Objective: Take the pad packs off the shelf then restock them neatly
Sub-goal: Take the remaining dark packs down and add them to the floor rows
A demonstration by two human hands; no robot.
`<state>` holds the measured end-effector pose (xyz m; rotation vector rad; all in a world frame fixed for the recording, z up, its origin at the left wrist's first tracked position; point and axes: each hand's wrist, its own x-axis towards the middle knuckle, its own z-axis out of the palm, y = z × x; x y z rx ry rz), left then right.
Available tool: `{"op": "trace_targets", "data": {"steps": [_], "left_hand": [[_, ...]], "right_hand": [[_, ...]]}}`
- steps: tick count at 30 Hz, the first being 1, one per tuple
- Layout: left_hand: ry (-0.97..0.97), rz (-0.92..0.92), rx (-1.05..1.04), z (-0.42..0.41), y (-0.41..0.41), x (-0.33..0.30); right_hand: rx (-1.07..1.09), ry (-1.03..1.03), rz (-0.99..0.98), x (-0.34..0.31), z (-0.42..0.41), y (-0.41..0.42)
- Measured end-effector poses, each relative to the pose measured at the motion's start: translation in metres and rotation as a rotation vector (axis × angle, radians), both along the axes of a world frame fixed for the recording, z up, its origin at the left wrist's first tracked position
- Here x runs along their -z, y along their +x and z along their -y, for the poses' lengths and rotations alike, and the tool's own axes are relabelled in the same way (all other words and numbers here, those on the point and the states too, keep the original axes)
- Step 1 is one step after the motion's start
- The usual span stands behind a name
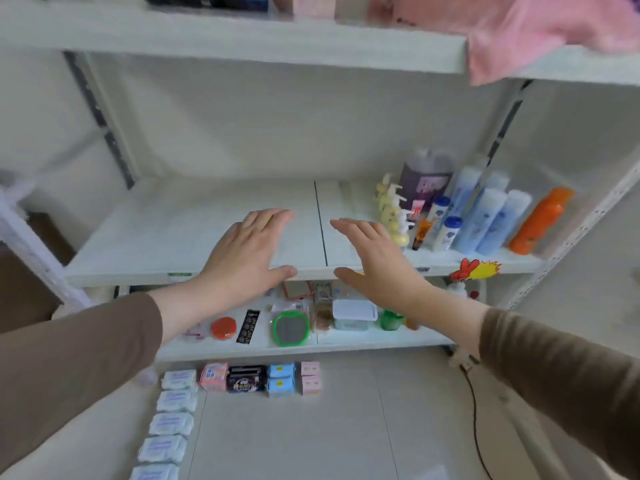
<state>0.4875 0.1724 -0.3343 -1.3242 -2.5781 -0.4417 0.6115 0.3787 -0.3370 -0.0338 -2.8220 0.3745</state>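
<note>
Now both hands' fingers (273, 216) lie straight above the shelf (156, 233).

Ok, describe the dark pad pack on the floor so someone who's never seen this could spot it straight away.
Start at the white shelf unit and look at the floor in front of it, where a short row of pad packs lies. The dark pack sits in that row between a pink pack and two stacked blue packs. It is the only black one.

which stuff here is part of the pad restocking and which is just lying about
Job: white pad packs, pink pack, dark pack, blue packs, bare shelf, left hand, right hand.
Lying about: bottles, green mirror, pink cloth.
</note>
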Motion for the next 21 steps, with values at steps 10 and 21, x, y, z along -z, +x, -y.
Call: {"op": "trace_targets", "data": {"steps": [10,21], "left_hand": [[0.216,-0.154,0.029,0.02,-0.033,-0.185],[0.285,-0.211,-0.048,0.002,-0.133,-0.268]], "right_hand": [[0.014,0.009,-0.355,-0.173,0.019,-0.03],[-0.03,0.017,-0.427,-0.268,-0.007,-0.146]]}}
